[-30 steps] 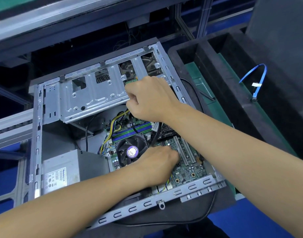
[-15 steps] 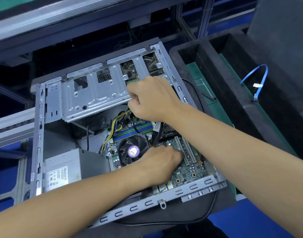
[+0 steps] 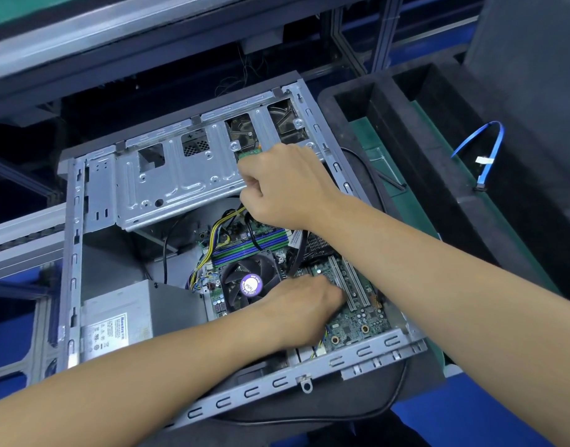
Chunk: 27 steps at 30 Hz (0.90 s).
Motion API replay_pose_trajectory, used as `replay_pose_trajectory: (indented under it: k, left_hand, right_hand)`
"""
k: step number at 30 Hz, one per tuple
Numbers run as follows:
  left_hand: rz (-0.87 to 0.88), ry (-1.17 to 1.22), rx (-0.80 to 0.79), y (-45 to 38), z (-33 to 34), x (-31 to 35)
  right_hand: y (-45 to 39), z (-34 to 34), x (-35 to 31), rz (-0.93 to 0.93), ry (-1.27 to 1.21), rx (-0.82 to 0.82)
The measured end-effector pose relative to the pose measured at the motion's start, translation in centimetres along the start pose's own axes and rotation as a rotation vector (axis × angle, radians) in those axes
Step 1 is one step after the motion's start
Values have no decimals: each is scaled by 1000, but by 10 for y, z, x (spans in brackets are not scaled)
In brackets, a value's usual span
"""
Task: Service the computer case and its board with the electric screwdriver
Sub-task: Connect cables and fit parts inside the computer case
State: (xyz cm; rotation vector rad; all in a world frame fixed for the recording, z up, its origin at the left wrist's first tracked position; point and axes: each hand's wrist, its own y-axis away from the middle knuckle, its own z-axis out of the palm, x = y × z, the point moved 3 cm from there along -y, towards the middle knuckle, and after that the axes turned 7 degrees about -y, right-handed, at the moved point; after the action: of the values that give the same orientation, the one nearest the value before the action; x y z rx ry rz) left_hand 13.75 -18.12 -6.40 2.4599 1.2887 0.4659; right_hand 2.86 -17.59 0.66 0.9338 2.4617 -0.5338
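Note:
The open computer case (image 3: 73,253) lies on its side with its silver drive cage (image 3: 180,179) at the back. Inside sits the green board (image 3: 357,321) with a black cooler fan (image 3: 244,279) and blue-green memory slots (image 3: 251,246). My right hand (image 3: 286,185) is a closed fist at the cage's right end, and a black cable (image 3: 298,253) runs from under it down to the board. My left hand (image 3: 303,304) rests on the board between the fan and the white card slots, its fingertips hidden. No electric screwdriver shows.
A grey power supply (image 3: 122,321) fills the case's near-left corner. Yellow and black wires (image 3: 219,227) run beside the memory slots. To the right stands a black foam tray (image 3: 406,130) holding a blue cable (image 3: 490,146). A black cord (image 3: 390,404) loops under the case's front edge.
Both hands stay almost where they were; the left hand has crept slightly toward the card slots. Nothing was picked up or let go.

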Motion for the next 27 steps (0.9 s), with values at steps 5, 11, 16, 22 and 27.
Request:
replay_pose_trajectory:
  k: [5, 11, 16, 22, 27]
  left_hand:
    - [53, -4, 15, 1, 0, 3]
    - [58, -24, 18, 2, -3, 4]
    - [122, -75, 12, -1, 0, 6]
    - [74, -66, 31, -1, 3, 5]
    - [69, -62, 44, 1, 2, 4]
  right_hand:
    - [0, 2, 0, 1, 19, 5]
    - [0, 1, 1, -9, 5, 1]
    - [0, 1, 2, -13, 22, 2]
    - [-1, 1, 2, -18, 38, 0]
    - [-1, 1, 0, -23, 36, 5]
